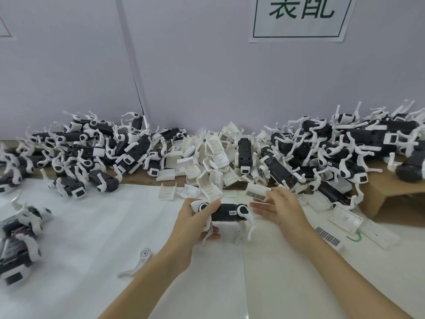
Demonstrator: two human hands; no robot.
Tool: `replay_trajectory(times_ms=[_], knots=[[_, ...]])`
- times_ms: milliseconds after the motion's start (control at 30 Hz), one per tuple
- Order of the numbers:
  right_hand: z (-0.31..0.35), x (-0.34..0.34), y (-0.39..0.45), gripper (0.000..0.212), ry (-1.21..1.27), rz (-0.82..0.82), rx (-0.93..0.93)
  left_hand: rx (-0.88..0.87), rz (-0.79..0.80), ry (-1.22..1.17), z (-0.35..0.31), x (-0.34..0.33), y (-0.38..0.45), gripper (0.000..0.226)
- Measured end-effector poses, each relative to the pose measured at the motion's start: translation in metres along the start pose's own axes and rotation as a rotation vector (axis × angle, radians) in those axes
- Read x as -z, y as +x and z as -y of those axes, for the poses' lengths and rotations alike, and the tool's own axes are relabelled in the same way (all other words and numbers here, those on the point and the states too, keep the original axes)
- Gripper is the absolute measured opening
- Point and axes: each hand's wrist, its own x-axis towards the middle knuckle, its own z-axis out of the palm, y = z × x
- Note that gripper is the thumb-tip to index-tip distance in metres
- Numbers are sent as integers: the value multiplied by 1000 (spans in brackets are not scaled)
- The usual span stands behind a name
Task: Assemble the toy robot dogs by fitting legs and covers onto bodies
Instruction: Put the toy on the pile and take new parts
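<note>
Dog body (226, 212), a black rounded plastic block, sits near the middle of the white sheet (92, 226), held lengthwise between the two hands. White rounded hip caps with black round centres sit at each end, and thin white curved legs hang from them toward the sheet. A small white label marks its side.

Left hand (195, 222) grips the body's left end, thumb over the top cap and fingers curled beneath around a leg. Right hand (279, 207) pinches a cover (256, 192) between thumb and forefinger just above the body's right end; the other fingers lie straight, reaching toward the body. That cover is a white boxy shell with a barcode sticker on its face.

Behind the hands lies a heap of covers (213, 155), all white, ribbed and open-sided, tumbled at every angle. Piles of dogs (92, 148) flank it on the left and more dogs (345, 148) on the right, black bodies tangled with white legs against the pale wall (207, 65). A lone white leg (138, 263), curved with a round hub, lies on the sheet near the left forearm. Brown cardboard (391, 199) lies under the right pile. A paper sign (301, 17) with green characters hangs on the wall.
</note>
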Motion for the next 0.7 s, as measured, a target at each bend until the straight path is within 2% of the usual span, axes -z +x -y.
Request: replay_trajectory(times_ms=[33, 100, 133, 233, 400, 533, 600, 700], knots=[[1, 4, -6, 11, 169, 14, -61, -9, 6, 13, 1, -1, 0, 41], [0, 11, -14, 4, 357, 21, -116, -28, 15, 34, 1, -2, -1, 38], [0, 14, -17, 3, 412, 29, -125, -34, 17, 39, 1, -3, -2, 37], [1, 16, -23, 21, 467, 42, -129, -53, 24, 52, 1, -4, -3, 36], [8, 15, -32, 20, 714, 145, -273, -116, 51, 77, 2, -7, -6, 34], [15, 19, -37, 33, 901, 180, -308, -173, 82, 113, 3, -10, -9, 32], [19, 18, -39, 40, 813, 149, -279, -197, 96, 114, 4, -12, -9, 31], [18, 12, -43, 46, 374, 151, -110, -216, 154, 102, 3, -12, -11, 43]])
